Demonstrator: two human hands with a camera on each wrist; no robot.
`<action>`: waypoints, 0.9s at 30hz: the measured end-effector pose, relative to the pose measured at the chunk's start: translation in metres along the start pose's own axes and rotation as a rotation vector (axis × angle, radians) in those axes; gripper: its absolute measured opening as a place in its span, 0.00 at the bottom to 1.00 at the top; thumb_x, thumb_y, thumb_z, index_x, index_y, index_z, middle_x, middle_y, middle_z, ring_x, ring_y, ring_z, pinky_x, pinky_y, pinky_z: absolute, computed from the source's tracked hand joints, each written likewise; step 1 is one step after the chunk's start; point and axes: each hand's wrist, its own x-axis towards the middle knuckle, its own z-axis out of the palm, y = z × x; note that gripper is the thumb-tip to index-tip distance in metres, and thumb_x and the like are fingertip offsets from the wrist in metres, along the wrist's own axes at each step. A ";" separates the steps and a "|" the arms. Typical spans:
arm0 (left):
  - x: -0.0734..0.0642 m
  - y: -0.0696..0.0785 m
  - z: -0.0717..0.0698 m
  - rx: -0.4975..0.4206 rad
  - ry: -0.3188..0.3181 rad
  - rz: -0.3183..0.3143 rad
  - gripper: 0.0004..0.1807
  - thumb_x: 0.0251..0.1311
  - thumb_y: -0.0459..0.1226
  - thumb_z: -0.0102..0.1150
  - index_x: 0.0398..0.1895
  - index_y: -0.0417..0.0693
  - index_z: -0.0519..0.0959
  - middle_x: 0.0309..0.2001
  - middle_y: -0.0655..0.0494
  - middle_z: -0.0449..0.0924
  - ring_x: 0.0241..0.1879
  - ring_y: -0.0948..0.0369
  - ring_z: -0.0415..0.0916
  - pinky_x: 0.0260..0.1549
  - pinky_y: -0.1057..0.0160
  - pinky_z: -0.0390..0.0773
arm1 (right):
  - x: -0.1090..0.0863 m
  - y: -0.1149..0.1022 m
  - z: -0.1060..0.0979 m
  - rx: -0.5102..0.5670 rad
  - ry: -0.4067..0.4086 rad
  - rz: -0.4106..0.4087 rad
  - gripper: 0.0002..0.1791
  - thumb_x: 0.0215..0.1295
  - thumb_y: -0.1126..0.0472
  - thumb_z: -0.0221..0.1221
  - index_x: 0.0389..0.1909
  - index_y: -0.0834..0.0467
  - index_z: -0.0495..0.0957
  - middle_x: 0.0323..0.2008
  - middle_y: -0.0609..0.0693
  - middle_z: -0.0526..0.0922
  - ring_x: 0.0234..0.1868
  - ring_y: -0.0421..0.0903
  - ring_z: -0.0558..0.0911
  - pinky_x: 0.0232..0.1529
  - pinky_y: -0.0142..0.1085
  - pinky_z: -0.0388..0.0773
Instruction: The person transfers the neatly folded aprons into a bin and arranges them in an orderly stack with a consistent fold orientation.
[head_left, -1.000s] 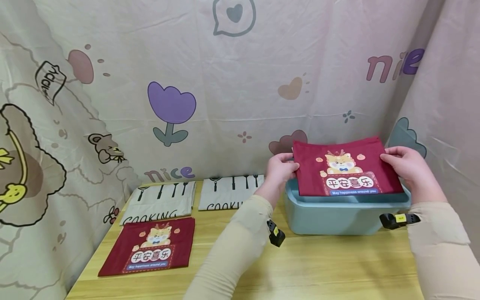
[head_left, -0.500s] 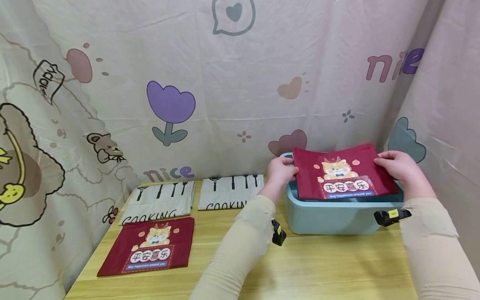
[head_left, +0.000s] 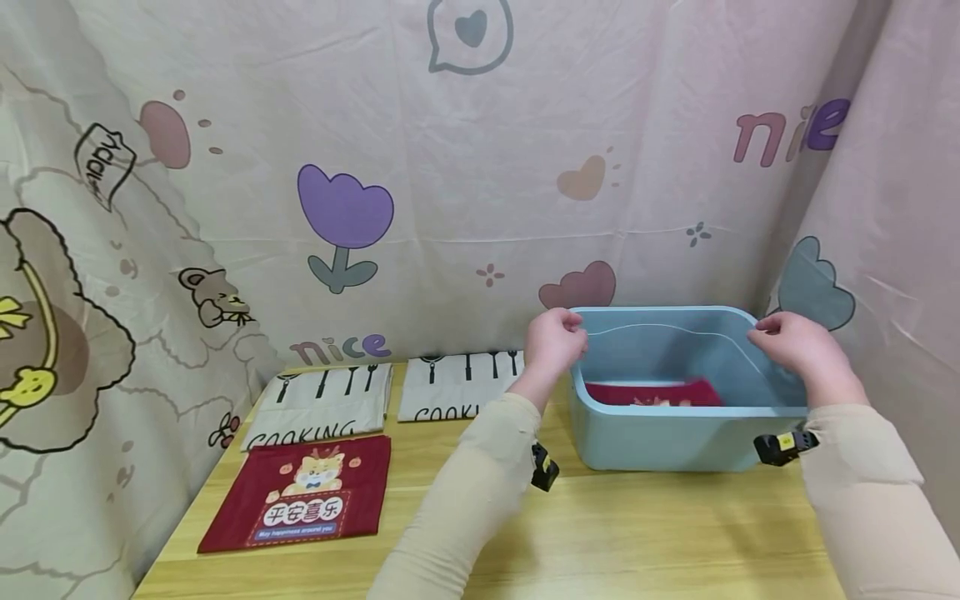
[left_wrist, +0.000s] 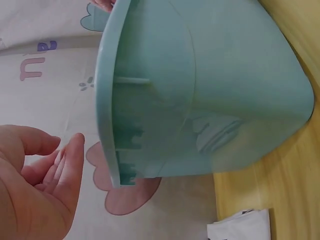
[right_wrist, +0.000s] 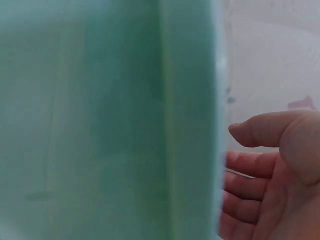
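A folded dark red cloth (head_left: 652, 393) lies low inside the blue-green plastic bin (head_left: 675, 437); the bin's front wall hides most of it. My left hand (head_left: 555, 343) hovers at the bin's left rim, and in the left wrist view its thumb and fingers are apart with nothing between them. Above the right rim is my right hand (head_left: 802, 350). The right wrist view shows that hand's thumb and loosely bent fingers beside the bin wall, holding nothing. Another red cloth (head_left: 300, 496) with a printed cartoon animal lies flat on the table at the left.
Two folded white cloths with black utensil prints lie at the back of the wooden table (head_left: 600, 542): one left white cloth (head_left: 322, 400) behind the red one, one middle white cloth (head_left: 457, 383) nearer the bin. A printed curtain (head_left: 465, 167) hangs behind and at both sides.
Both hands have let go of the red cloth they held over the bin. It has dropped inside, and the hands remain near the left and right rims.
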 end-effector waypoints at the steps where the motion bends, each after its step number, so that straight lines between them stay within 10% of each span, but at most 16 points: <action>1: 0.000 0.000 -0.002 0.015 0.000 0.021 0.10 0.63 0.33 0.61 0.46 0.47 0.84 0.31 0.61 0.81 0.31 0.65 0.79 0.36 0.65 0.80 | -0.001 -0.002 0.000 -0.011 0.012 -0.016 0.30 0.74 0.52 0.49 0.57 0.78 0.64 0.51 0.78 0.70 0.48 0.73 0.71 0.47 0.66 0.71; 19: -0.026 -0.018 -0.024 0.415 -0.086 0.440 0.18 0.66 0.40 0.61 0.58 0.48 0.80 0.45 0.58 0.83 0.44 0.62 0.78 0.42 0.66 0.78 | -0.026 -0.050 0.023 -0.025 0.195 -0.336 0.23 0.68 0.59 0.61 0.57 0.71 0.74 0.52 0.72 0.76 0.53 0.69 0.74 0.53 0.66 0.69; 27: -0.040 -0.024 -0.031 0.731 0.009 0.669 0.19 0.65 0.44 0.61 0.57 0.52 0.81 0.50 0.56 0.82 0.49 0.57 0.77 0.50 0.57 0.76 | -0.037 -0.066 0.035 -0.060 0.312 -0.472 0.20 0.61 0.63 0.66 0.53 0.67 0.78 0.50 0.67 0.80 0.53 0.65 0.74 0.54 0.66 0.68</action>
